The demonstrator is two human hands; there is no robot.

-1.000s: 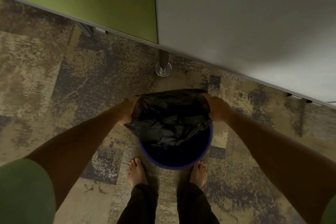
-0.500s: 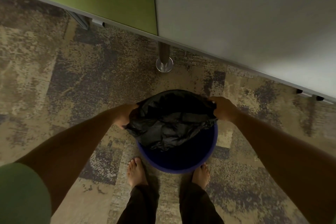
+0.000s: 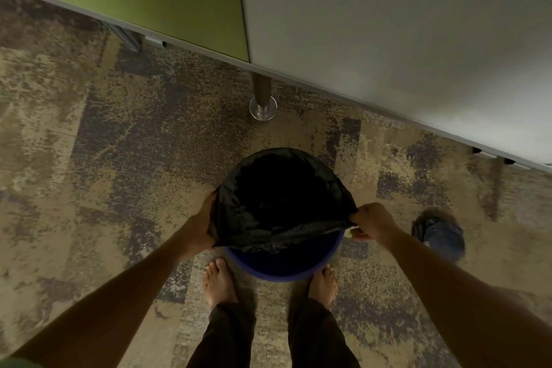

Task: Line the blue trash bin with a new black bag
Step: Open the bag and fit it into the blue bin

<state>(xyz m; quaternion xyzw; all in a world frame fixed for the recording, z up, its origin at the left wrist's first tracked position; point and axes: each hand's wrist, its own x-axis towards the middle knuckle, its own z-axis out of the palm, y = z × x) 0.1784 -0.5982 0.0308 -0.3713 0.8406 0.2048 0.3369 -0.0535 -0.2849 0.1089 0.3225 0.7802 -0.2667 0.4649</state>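
Note:
A round blue trash bin (image 3: 286,263) stands on the carpet just in front of my bare feet. A black bag (image 3: 280,197) is spread open over its far and side rim; the bag's near edge stretches straight across the opening, leaving the bin's near blue wall bare. My left hand (image 3: 200,225) grips the bag's edge at the bin's left side. My right hand (image 3: 369,222) pinches the bag's edge at the right side. The bag's inside looks dark and hollow.
A green and grey partition (image 3: 358,24) runs across the top, with a metal post foot (image 3: 263,107) on the carpet behind the bin. A dark blue bundle (image 3: 439,236) lies on the floor to the right of my right hand.
The crumpled bag has been pulled open and stretched over the bin's far rim. Both hands slid nearer along the rim. The view shifted, bringing the blue bundle on the right into sight.

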